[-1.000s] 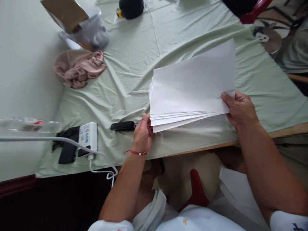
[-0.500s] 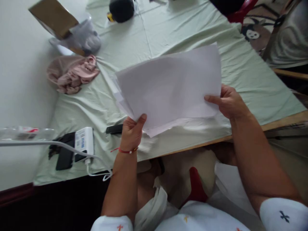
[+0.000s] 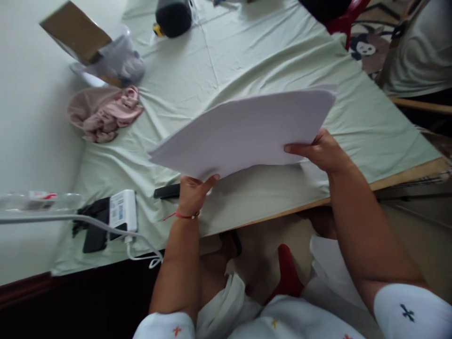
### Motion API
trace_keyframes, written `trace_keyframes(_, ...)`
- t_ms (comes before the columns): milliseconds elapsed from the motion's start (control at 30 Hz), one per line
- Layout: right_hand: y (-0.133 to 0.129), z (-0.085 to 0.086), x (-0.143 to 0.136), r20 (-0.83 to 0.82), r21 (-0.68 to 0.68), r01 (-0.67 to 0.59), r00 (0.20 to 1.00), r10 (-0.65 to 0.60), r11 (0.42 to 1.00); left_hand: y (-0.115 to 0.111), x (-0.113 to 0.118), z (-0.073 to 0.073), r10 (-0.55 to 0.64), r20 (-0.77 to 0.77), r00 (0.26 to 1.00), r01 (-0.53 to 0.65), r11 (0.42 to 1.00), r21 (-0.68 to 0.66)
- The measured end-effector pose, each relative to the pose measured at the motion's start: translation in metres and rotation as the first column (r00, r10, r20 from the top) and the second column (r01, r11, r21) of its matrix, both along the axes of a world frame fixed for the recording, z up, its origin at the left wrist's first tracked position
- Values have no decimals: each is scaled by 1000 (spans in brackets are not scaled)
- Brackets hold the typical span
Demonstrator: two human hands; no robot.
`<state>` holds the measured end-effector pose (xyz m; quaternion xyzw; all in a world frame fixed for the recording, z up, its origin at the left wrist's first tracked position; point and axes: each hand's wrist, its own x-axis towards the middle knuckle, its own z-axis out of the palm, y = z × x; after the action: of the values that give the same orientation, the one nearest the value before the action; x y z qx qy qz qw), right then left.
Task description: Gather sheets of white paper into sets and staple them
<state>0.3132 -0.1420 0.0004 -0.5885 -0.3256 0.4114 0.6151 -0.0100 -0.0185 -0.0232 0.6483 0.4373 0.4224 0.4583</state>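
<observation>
A stack of white paper sheets (image 3: pixel 243 132) is held up over the table, bowed so that its ends bend away from me. My left hand (image 3: pixel 195 192) grips the stack's near left edge, thumb on top and the other fingers mostly hidden beneath. At the right end my right hand (image 3: pixel 323 149) pinches the sheets, its thumb lying across the top face. Some sheet edges stick out at the far right corner. Just left of my left hand lies a dark, flat object (image 3: pixel 166 191).
The table wears a pale green cloth (image 3: pixel 247 52). On the left are a pink cloth (image 3: pixel 106 113), a plastic bag (image 3: pixel 123 63) with cardboard (image 3: pixel 76 33), a white box (image 3: pixel 123 212) with a cable, a black phone (image 3: pixel 95 235) and a clear bottle (image 3: pixel 42 201). A dark rounded case (image 3: pixel 173 18) stands farther back.
The stack has gone from nearly flat with ragged edges to bowed, its far edge lower and its sheets more even. Both hands keep their grip; the right has moved slightly left.
</observation>
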Motion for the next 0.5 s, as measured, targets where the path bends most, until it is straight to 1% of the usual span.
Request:
trace_keyframes(67,0,-1,1,24,-20,33,999,-33,999,0,1,-2,-4,20,1000,4,1000,15)
trace_keyframes(133,-1,-2,2,46,3,64,997,-64,998,2,1,-4,-4,65,998,2,1000,30)
trace_keyframes(200,-2,-2,5,83,15,41,996,-43,999,4,0,-7,-12,40,999,11,1000,12)
trace_keyframes(267,-3,-2,6,137,-2,-14,990,14,1000,8,-3,-12,-5,-31,1000,5,1000,-15)
trace_keyframes(333,-3,-3,7,186,-16,-48,981,50,999,11,-7,-17,11,-85,996,-12,1000,-10)
trace_keyframes(400,-4,-4,8,201,-5,-45,979,45,999,13,-11,-21,20,-88,996,-19,1000,11)
trace_keyframes(500,-4,-8,10,203,-27,-62,977,66,998,12,-12,-22,-20,-106,994,20,1000,6)
